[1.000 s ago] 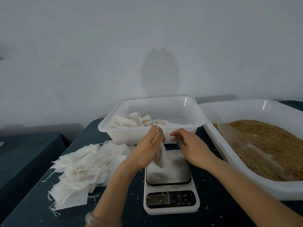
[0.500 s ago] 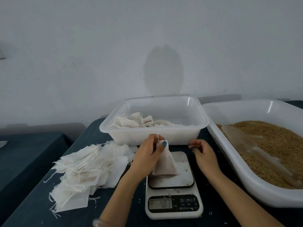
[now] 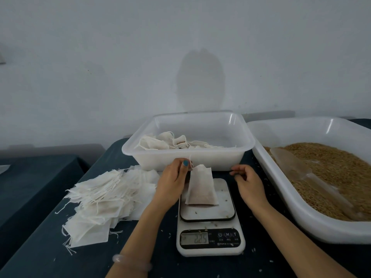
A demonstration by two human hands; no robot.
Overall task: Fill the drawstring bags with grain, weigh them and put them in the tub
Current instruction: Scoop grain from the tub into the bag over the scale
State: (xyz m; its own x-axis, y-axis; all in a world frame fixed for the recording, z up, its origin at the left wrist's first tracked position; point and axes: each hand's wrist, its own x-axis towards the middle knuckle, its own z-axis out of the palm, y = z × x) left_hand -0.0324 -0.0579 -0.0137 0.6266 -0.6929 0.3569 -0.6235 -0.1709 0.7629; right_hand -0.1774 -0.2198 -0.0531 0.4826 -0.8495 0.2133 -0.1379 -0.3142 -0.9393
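Note:
A filled white drawstring bag (image 3: 201, 188) stands on the platform of the white kitchen scale (image 3: 208, 221). My left hand (image 3: 173, 182) pinches its string at the top, thumb and fingers closed. My right hand (image 3: 248, 182) hovers to the right of the scale with loosely curled fingers and holds nothing. Behind the scale stands the translucent tub (image 3: 247, 145), holding several filled bags (image 3: 166, 142) in its left half. The scale's display (image 3: 194, 238) shows digits.
A heap of empty flat bags (image 3: 104, 199) lies left of the scale. At the right, a large white tray (image 3: 321, 227) holds brown grain (image 3: 341, 173) with a clear scoop (image 3: 291, 163) lying in it. Loose grains dot the dark tablecloth.
My left hand has set the bag down upright on the scale platform and still holds its string. My right hand let go of the string and drew off to the right.

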